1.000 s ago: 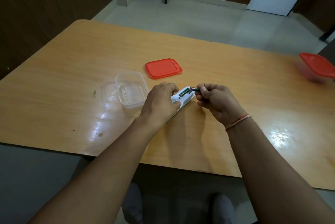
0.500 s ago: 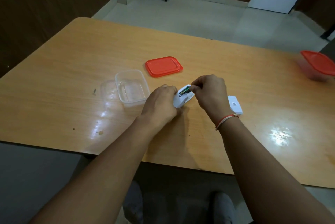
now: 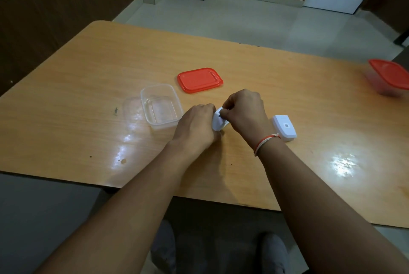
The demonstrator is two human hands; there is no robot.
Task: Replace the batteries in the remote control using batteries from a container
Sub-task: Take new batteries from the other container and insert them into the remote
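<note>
Your forearms bare, no sleeves in view. Your right wrist: thin thread bracelet, red-orange with white strands, small knot. Below bench edge: your grey shoes, dark trousers between them.

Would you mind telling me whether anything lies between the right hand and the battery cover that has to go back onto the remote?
Nothing visible does. The battery cover lies on bare table just beside the right hand's wrist. Both hands are at the remote, which the left hand grips.
</note>
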